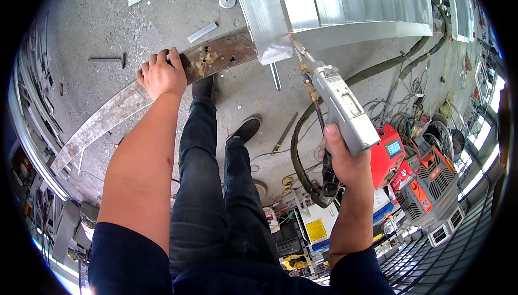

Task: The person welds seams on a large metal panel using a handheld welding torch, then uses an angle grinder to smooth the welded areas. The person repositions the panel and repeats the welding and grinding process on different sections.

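My left hand (164,76) is closed over a long flat metal bar (116,106), stained and rusty toward its right end. That end meets the corner of a shiny ribbed metal panel (264,12). In my right hand (348,160) is a grey handheld welding gun (345,103) with a brass-fitted nozzle. Its tip is at the panel's lower edge, where a small reddish glow shows; whether it touches is not clear. A dark sheathed hose hangs in a loop by the gun. Under the panel's corner a short metal rod (275,76) sticks out.
A hammer (108,59), a short metal strip (202,32) and a round disc (227,0) lie on the concrete floor. My shoes (248,129) stand below the bar. At right are a red machine with a screen (387,157), coiled cables and a thick hose (372,71).
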Demonstrator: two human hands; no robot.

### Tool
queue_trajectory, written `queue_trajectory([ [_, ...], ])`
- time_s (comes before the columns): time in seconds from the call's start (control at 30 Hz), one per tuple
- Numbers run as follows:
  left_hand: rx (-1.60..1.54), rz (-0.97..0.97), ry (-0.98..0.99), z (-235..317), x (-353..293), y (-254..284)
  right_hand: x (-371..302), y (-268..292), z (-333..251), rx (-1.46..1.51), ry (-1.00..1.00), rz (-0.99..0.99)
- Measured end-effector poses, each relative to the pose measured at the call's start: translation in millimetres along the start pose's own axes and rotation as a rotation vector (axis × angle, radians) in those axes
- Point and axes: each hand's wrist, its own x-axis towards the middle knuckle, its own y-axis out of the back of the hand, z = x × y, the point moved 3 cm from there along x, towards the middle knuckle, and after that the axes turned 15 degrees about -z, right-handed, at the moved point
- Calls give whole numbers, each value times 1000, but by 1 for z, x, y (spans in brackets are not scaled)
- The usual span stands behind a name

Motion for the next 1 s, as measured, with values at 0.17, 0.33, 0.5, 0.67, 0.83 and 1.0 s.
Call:
queue_trajectory([
  [0.17, -10, -5, -3, 1, -1, 1, 1, 1, 1, 10, 3, -17],
  [0.33, 2, 15, 0, 0, 0, 0, 2, 3, 2, -34, 8, -6],
  [0.5, 27, -88, 38, 3, 0, 2, 2, 6, 2, -49, -71, 3],
  [0.67, 11, -47, 29, 1, 0, 1, 1, 8, 2, -71, -85, 22],
  [0.83, 22, -84, 31, 3, 0, 2, -3, 10, 3, -89, -92, 9],
  [1.0, 19, -108, 47, 4, -1, 5, -7, 14, 11, -104, -112, -10],
])
